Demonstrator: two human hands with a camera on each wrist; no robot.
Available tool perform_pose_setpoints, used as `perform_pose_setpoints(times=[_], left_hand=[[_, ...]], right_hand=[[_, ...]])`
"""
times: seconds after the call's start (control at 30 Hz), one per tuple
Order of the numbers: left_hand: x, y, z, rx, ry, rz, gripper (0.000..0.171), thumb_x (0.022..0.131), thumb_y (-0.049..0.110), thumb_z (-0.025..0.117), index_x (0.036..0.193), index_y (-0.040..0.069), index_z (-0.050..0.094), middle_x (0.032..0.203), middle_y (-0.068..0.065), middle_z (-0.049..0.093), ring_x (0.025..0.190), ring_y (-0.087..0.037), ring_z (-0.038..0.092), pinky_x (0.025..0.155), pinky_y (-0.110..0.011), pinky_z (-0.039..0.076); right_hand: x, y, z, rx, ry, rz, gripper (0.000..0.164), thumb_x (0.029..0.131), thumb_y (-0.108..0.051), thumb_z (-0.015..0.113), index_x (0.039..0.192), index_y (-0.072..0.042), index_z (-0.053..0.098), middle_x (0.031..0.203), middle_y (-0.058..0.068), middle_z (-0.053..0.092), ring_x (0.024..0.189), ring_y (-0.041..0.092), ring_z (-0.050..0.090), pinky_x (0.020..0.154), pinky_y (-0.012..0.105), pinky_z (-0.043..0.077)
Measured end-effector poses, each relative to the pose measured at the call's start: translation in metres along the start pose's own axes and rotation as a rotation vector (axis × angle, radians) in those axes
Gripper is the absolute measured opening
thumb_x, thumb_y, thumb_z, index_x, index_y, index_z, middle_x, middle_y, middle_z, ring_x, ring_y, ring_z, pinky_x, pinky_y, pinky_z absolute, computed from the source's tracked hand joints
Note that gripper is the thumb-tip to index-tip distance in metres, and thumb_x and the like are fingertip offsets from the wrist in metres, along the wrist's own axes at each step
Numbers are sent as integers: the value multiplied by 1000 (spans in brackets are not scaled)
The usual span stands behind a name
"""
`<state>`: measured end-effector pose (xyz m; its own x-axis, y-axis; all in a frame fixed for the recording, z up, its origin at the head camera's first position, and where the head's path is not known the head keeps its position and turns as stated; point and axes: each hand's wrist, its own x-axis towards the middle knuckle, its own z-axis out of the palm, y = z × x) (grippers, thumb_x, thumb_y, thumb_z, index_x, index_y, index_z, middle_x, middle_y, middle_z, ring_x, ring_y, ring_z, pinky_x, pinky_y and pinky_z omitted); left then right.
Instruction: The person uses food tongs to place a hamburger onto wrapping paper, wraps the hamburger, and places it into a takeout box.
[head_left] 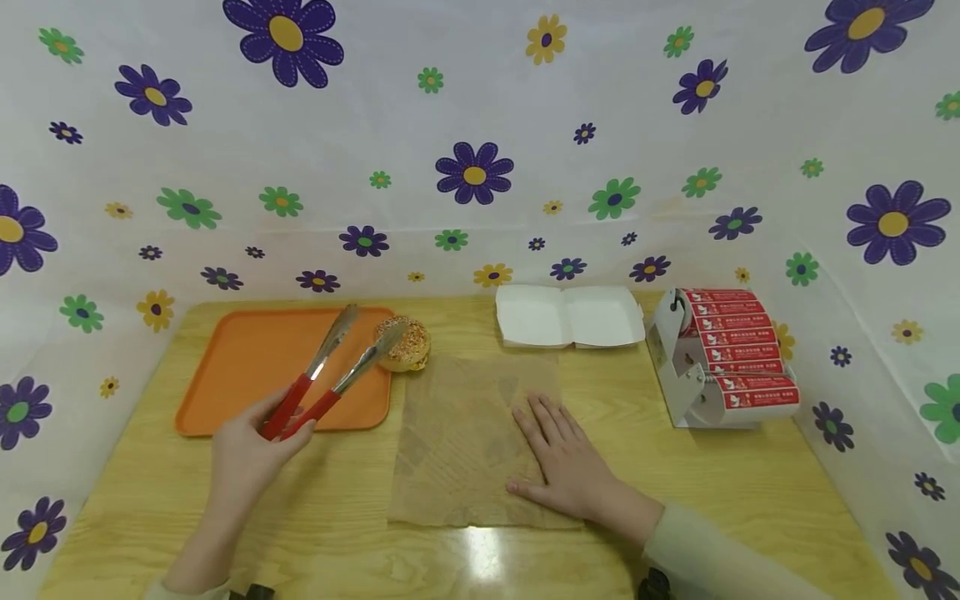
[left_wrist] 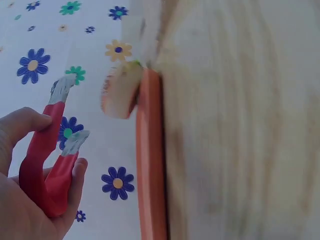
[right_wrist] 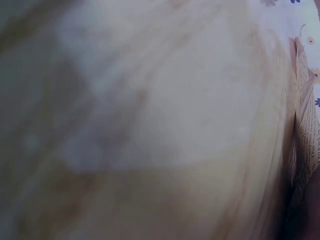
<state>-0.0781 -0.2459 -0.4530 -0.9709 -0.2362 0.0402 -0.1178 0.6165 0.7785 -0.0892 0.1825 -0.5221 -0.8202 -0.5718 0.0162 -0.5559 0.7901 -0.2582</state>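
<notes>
My left hand (head_left: 251, 442) grips a pair of tongs (left_wrist: 42, 165) by the red handles, their metal arms spread apart. One metal arm overlaps a seeded burger (head_left: 406, 350) in the head view. That burger sits at the right edge of the orange tray (head_left: 247, 367). In the left wrist view the burger (left_wrist: 120, 92) shows beyond the tray's rim, clear of the tong tips. My right hand (head_left: 561, 462) lies with fingers spread on the right side of a brown printed sheet of wrapping paper (head_left: 457, 442). Part of the paper (right_wrist: 306, 135) appears in the right wrist view.
An unfolded white box (head_left: 532, 317) lies at the back, beyond the paper. On the right stands a dispenser (head_left: 678, 392) with a roll of red-and-white labels (head_left: 738, 333). Flower-printed cloth (head_left: 300, 150) surrounds the wooden table (head_left: 330, 508) at the back and sides.
</notes>
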Motion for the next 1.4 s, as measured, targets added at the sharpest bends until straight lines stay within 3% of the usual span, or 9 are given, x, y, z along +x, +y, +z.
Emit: perform_pose_setpoints(times=[0.07,0.2,0.3,0.6,0.9,1.1,1.4], left_hand=[[0,-4,-1,40,1,16,58,86,21,88,138,2,70,116,-24,79,78,9,58,62,-14,53],[-2,-12,2,106,-72,16,62,87,25,87,139,-1,68,116,-25,78,83,-16,71,61,-19,53],[-1,-13,9,158,-114,30,64,86,26,88,140,-3,67,118,-26,77,89,-31,73,63,-23,53],[7,-6,21,224,-101,104,63,85,18,89,139,-5,67,121,-30,75,86,-33,70,65,-32,53],[5,-8,28,208,-44,196,57,85,14,90,133,-8,69,96,-30,78,61,-20,56,49,-22,42],[3,-4,28,199,-19,200,55,86,15,89,132,-8,70,102,-31,78,67,-24,66,51,-21,46],[0,4,26,151,11,206,54,86,16,90,131,-7,72,104,-28,79,74,-28,71,54,-20,47]], right_hand=[[1,-1,0,-11,1,4,101,98,-66,61,168,-4,25,174,29,19,162,48,21,129,68,25],[1,-1,0,-21,-19,15,101,98,-66,61,169,-5,24,175,28,18,163,47,20,130,67,25],[0,-1,0,-22,-29,21,101,98,-66,62,169,-5,24,175,27,17,163,46,19,131,66,24],[1,-1,0,-19,-23,21,101,98,-66,62,169,-6,25,175,27,18,163,46,19,131,67,24],[1,0,-1,-28,-13,17,100,97,-66,63,168,-6,26,175,27,20,163,46,20,131,66,25],[1,0,-1,-25,-22,20,100,98,-66,62,169,-6,26,176,26,18,164,45,18,131,66,24],[1,1,-1,-36,-24,20,100,98,-67,62,169,-6,25,176,26,17,164,44,18,131,66,25]])
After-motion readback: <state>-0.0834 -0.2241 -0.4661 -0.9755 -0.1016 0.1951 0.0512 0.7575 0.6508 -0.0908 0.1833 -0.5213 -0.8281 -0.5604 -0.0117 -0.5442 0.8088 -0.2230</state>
